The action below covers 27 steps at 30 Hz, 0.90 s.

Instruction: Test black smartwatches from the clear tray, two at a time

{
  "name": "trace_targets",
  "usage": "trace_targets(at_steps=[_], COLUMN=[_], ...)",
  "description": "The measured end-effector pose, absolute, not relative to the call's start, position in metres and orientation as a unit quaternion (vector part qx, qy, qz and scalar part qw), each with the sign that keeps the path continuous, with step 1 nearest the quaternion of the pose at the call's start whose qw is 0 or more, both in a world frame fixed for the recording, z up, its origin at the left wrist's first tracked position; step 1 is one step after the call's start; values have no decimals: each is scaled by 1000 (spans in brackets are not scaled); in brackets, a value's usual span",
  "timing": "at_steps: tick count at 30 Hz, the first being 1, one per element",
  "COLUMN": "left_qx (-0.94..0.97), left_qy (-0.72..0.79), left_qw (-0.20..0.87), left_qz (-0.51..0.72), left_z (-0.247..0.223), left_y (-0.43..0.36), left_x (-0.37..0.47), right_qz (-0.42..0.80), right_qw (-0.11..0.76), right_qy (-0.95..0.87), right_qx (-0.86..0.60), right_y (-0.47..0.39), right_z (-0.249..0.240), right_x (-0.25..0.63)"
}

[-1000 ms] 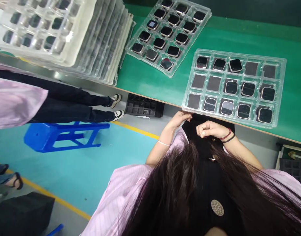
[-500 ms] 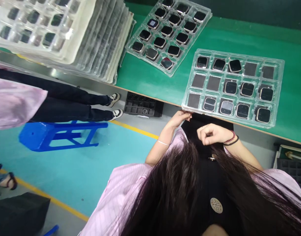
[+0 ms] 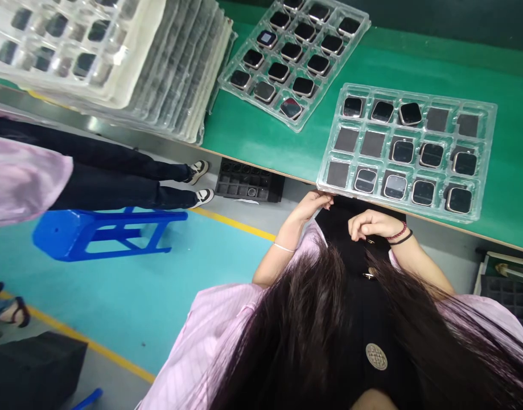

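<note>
The fingertips of the left hand (image 3: 309, 205) are hidden under the near edge of the clear tray (image 3: 487, 159). What is pinched in the curled right hand (image 3: 369, 224) cannot be told. The stack of trays (image 3: 176, 74) is cut off by the top edge, and a seated co-worker (image 3: 26, 176) by the left edge.

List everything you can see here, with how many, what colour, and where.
near tray: one, clear plastic, table edge, partly filled with dark watch faces
far tray: one, clear, further back, full of watch faces
tray stack: many, clear, upper left
table: one, green
black tray: one, on the floor under the table
stool: one, blue, on the floor
another person's legs: two, black trousers, left
left hand: at the near tray's corner
right hand: fingers curled, below the tray edge
</note>
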<state>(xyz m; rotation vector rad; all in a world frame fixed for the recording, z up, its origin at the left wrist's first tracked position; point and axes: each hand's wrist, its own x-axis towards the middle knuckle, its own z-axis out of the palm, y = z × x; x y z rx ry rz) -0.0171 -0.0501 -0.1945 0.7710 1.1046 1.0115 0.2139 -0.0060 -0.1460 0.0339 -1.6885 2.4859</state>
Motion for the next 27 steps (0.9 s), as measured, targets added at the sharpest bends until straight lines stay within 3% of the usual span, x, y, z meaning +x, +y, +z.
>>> trace_targets(at_steps=[5, 10, 17, 27], left_qx=[341, 348, 357, 369], left_qy=[494, 492, 501, 513], left_qw=[663, 664, 659, 645], left_qz=[446, 441, 432, 430], left_z=[-193, -190, -186, -178], left_y=[-51, -51, -51, -55], left_x=[-17, -17, -17, -15], right_qz=[818, 828, 819, 835], right_qw=[44, 85, 81, 124], right_qy=[-569, -554, -567, -535], right_qx=[73, -12, 28, -46], right_y=[-6, -12, -27, -22], right_z=[-141, -135, -111, -125], right_x=[212, 206, 188, 189])
